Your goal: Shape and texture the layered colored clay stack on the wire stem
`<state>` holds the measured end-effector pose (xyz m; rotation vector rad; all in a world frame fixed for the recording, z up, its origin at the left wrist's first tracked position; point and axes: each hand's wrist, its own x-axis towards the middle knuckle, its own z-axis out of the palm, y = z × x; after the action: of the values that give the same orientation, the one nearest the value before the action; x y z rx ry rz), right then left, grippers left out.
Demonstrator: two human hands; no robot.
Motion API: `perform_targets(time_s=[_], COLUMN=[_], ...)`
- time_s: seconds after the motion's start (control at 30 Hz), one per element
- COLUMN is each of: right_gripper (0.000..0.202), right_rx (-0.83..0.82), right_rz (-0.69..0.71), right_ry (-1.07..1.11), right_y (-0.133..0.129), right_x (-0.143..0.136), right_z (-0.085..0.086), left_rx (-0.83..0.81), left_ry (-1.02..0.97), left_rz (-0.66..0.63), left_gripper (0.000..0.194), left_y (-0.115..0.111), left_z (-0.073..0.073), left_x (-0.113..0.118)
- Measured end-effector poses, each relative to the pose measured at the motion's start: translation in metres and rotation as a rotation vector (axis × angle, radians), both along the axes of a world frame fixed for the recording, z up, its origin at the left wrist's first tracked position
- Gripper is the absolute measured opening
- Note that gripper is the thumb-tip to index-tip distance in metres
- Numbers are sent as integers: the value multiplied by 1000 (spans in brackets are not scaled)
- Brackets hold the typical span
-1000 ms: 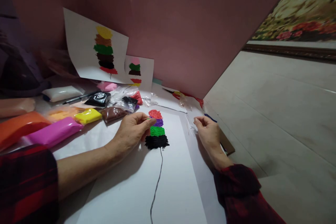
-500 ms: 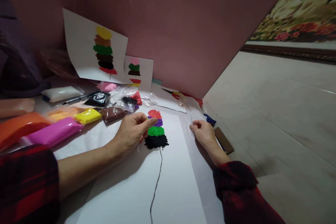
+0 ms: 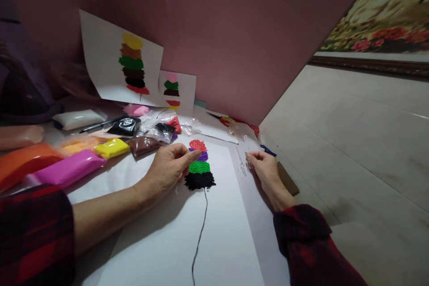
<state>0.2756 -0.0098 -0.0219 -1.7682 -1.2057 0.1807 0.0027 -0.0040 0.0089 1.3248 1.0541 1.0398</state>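
A white sheet of paper (image 3: pixel 228 232) lies before me with a stacked clay picture in red, purple, green and black (image 3: pixel 200 167). A wavy dark line runs down from it. My left hand (image 3: pixel 169 163) is over the picture's left edge, thumb and forefinger pinched together; anything between them is hidden. To the right of the paper, my right hand (image 3: pixel 264 170) has its fingertips closed in a pinch, and what they hold is too small to make out. Just left of those fingertips lies a clear plastic fork-like piece (image 3: pixel 241 167).
Bags of coloured clay, including magenta (image 3: pixel 70 168), yellow (image 3: pixel 112 148) and brown (image 3: pixel 144 145), lie at the left. Two sheets with similar pictures, a large one (image 3: pixel 97 62) and a smaller one (image 3: pixel 187 89), lean on the pink wall. Scissors (image 3: pixel 223 120) lie at the back.
My right hand has shifted slightly right, away from the clear fork-like piece, which now shows more plainly beside the fingertips. My left hand has stayed in place.
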Motion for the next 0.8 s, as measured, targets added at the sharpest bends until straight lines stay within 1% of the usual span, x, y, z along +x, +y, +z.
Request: perform_targets(time_s=[0.1,0.23,0.33,0.43,0.57,0.67,0.8], right_gripper=[32,33,26,15,5,11,21], right_rx=[-4,8,-9,-81,-150,-137,-106], right_rz=[40,22,-39,-89,-123,-100,-8], right_ry=[112,129,62,-40,-174,-249,-364], right_y=[-4,-5,-2,1,0,-3,-7], right_x=[-5,-5,1,5,2,-5,-15], right_z=[5,8,5,3,5,9,11], left_rx=[0,-9,-6,2,6,-8,-18], left_ry=[5,8,12,19,16,8,4], left_rz=[2,-2,-7,-2,-2,-2,0], left_gripper=[38,38,39,39,38,38,38], left_y=[0,1,2,1,1,1,2], left_z=[0,0,-1,-2,-1,0,-2], left_x=[0,0,0,0,0,0,0])
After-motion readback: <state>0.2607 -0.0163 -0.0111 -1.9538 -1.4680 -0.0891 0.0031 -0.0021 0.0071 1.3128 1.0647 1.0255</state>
